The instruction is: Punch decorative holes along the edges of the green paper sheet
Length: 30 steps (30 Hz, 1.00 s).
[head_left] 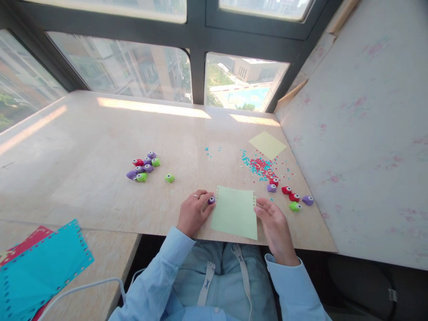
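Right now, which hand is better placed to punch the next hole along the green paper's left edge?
Probably the left hand: it already holds the purple punch against the green paper's left edge. The right hand only steadies the opposite edge.

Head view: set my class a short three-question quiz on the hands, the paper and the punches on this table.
1. True or false: the left hand holds a purple punch at the left edge of the green sheet.
2. What does the right hand touch? A) the yellow sheet B) the green sheet's right edge C) a red punch
3. Fill in: the blue sheet with punched edges lies at the near ____ of the view.

Key: 1 true; 2 B; 3 left.
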Each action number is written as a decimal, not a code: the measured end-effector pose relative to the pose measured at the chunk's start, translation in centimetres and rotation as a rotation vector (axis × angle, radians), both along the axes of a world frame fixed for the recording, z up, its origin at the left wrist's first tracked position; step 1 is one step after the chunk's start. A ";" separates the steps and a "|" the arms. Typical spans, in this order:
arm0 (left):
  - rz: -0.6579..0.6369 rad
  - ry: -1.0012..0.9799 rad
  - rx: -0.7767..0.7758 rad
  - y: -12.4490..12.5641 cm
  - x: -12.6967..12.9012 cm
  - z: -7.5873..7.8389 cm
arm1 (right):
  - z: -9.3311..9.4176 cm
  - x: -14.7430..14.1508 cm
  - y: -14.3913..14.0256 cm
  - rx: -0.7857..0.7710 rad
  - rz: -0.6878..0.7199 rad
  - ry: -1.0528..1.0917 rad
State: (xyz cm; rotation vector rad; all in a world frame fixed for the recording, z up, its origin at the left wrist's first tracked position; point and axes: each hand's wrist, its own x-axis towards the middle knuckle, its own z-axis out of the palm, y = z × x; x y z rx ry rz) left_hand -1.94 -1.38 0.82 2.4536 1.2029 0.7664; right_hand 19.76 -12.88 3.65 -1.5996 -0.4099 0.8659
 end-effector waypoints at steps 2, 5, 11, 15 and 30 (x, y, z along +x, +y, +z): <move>-0.001 0.002 0.003 -0.1 0.0 0.2 | -0.1 0.5 0.3 0.011 0.032 0.028; -0.012 -0.014 0.010 -0.2 0.0 0.4 | -0.4 1.2 0.9 -0.028 0.107 0.001; -0.063 -0.055 0.003 -0.3 -0.3 0.4 | -0.9 2.1 1.3 -0.104 0.180 -0.218; -0.056 -0.051 0.009 -0.3 -0.4 0.2 | -1.6 2.6 1.0 -0.095 0.154 -0.264; -0.038 -0.061 -0.019 -0.1 -0.1 0.5 | -2.2 3.7 2.0 -0.037 0.163 -0.201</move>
